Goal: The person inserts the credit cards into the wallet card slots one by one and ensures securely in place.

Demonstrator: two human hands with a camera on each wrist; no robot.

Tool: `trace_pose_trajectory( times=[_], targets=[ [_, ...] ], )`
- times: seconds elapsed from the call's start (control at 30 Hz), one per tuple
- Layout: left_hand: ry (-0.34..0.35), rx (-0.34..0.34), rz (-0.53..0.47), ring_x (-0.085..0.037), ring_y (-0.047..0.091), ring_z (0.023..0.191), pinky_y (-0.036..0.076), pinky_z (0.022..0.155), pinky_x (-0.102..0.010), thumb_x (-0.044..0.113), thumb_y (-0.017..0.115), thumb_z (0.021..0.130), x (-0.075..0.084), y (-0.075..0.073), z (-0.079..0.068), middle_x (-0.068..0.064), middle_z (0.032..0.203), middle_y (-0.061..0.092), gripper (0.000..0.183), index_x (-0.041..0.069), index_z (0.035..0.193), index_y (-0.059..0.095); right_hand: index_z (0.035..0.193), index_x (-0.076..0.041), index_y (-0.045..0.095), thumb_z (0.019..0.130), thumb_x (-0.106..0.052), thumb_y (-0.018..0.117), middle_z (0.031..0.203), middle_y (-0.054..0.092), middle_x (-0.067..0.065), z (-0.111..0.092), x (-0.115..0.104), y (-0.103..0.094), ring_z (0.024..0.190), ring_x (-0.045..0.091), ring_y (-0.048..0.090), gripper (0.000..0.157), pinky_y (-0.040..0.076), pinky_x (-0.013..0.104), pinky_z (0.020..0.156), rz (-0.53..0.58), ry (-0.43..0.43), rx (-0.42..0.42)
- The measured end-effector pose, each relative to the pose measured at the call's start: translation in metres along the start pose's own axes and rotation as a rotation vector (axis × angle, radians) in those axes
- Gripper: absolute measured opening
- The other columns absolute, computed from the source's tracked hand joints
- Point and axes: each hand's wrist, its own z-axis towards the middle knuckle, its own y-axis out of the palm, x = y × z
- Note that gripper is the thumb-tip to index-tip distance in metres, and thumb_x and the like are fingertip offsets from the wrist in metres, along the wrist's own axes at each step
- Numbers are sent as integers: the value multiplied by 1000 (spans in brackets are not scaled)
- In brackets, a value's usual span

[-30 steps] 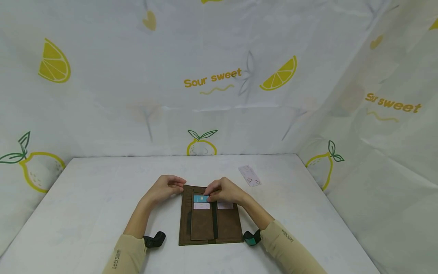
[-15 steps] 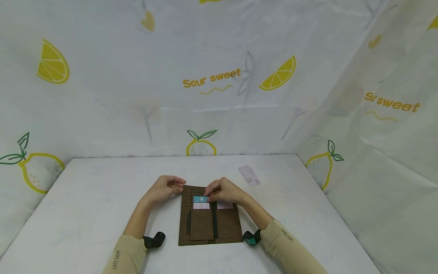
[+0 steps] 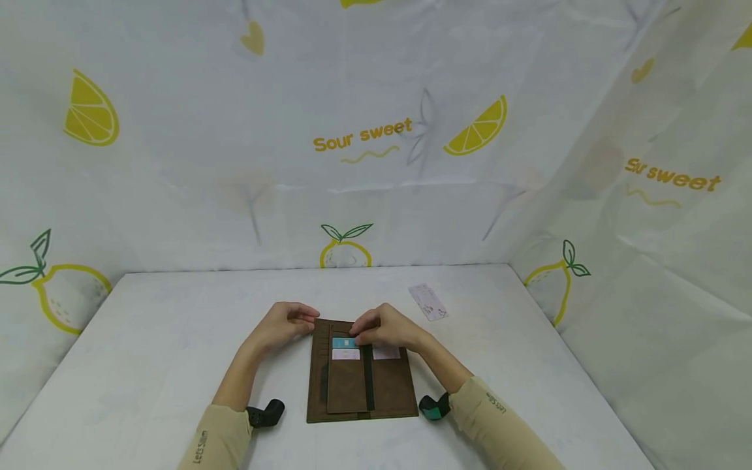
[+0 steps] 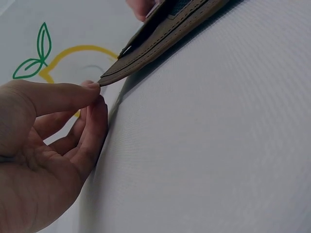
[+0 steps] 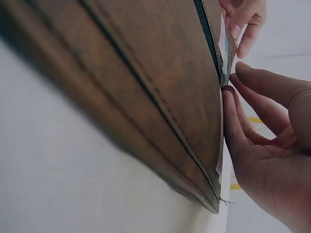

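The brown wallet (image 3: 348, 384) lies right of the left grip (image 3: 284, 324), which pinches its corner. The right grip (image 3: 389, 328) pinches a blue card (image 3: 341, 343).

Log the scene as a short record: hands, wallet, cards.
left hand: pinches the far left corner of the wallet
right hand: fingertips at the blue chip card, grip unclear
brown wallet: open on the white table
blue chip card: partly in a left-panel pocket, above a pale card
loose floral slip: beyond the wallet, to the right
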Motion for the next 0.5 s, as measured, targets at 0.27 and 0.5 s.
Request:
trace_pose_trajectory(
  times=[0.27, 0.5],
  targets=[
    [-17, 4, 1, -12, 66, 95, 53, 76, -25, 7, 72, 101, 0, -1, 1, -12, 110, 78, 24, -1, 124, 75, 117, -7, 83, 100, -17, 78, 125, 81, 10, -4, 0, 0, 109, 10, 70, 21, 57, 32, 102, 38, 24, 8],
    [-21, 7, -1, -12, 66, 92, 53, 75, -26, 6, 73, 101, -3, -1, 2, -10, 107, 78, 21, 0, 121, 76, 119, -6, 82, 101, -19, 77, 127, 80, 11, -6, 2, 0, 111, 10, 71, 23, 58, 30, 100, 48, 7, 9]
  ],
)
